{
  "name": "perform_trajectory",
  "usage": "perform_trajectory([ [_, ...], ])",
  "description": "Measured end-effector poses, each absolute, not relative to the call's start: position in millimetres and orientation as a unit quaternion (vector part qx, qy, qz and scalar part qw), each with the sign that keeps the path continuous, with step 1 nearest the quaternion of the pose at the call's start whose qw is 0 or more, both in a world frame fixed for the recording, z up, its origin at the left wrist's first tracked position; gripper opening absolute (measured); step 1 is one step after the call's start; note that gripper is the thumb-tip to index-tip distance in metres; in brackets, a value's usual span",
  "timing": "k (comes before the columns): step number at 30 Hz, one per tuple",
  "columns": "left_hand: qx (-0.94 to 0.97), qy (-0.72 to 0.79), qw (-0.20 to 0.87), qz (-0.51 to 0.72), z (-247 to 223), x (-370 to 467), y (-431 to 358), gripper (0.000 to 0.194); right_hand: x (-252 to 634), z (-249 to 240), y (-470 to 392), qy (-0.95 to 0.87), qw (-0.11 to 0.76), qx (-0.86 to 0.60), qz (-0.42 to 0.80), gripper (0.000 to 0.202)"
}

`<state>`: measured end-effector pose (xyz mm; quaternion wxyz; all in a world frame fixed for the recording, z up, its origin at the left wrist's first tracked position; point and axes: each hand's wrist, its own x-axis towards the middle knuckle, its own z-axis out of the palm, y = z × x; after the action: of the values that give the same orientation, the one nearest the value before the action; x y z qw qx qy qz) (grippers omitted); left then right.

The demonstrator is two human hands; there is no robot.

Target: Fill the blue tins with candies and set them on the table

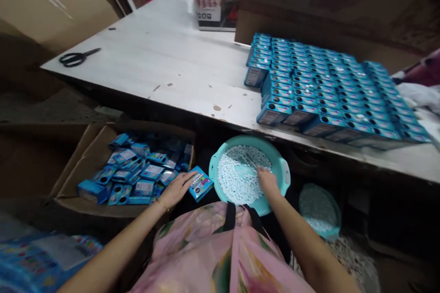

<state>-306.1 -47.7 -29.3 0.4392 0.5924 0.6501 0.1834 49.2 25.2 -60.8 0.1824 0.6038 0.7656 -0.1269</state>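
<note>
My left hand (177, 191) grips a small blue printed box (200, 184) by its edge, beside the left rim of a turquoise basin (216, 158). White pellets (237, 187) lie in the basin, thinner towards its middle. Over the basin's right side, my right hand (267, 179) is closed on a slim metal utensil (252, 161), perhaps a spoon; its far end is among the pellets and hard to make out. Left of my left hand, an open cardboard carton (77, 165) holds many loose blue boxes (152, 172) in a jumble.
Rows of blue boxes (309, 87) stand on the white table (165, 50) at the right. Black scissors (77, 57) lie near its left corner. An open carton (216, 9) stands at the back. Below right is another basin with white pellets (319, 224).
</note>
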Motion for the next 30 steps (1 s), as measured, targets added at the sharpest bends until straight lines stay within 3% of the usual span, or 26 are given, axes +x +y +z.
perform_trajectory([
  [4, 0.779, 0.522, 0.326, 0.119, -22, -300, -60, 0.048, 26, -67, 4, 0.793, 0.183, 0.546, -0.200, 0.041],
  [9, 0.835, 0.456, 0.297, 0.077, -24, -301, -54, 0.095, 26, -81, -13, 0.786, 0.164, 0.521, -0.289, 0.034],
  [14, 0.770, 0.545, 0.304, 0.133, -40, -292, -41, 0.078, 52, -92, -7, 0.744, 0.124, 0.529, -0.389, 0.036],
  [18, 0.656, 0.633, 0.325, 0.251, -20, -281, -30, 0.059, 69, -85, -4, 0.716, 0.066, 0.546, -0.430, 0.037],
  [24, 0.627, 0.594, 0.381, 0.331, 15, -223, 3, 0.049, 98, -41, 6, 0.608, -0.034, 0.606, -0.512, 0.047],
  [30, 0.644, 0.564, 0.390, 0.340, -4, -178, 36, 0.049, 126, 19, 14, 0.614, -0.113, 0.589, -0.513, 0.042],
])
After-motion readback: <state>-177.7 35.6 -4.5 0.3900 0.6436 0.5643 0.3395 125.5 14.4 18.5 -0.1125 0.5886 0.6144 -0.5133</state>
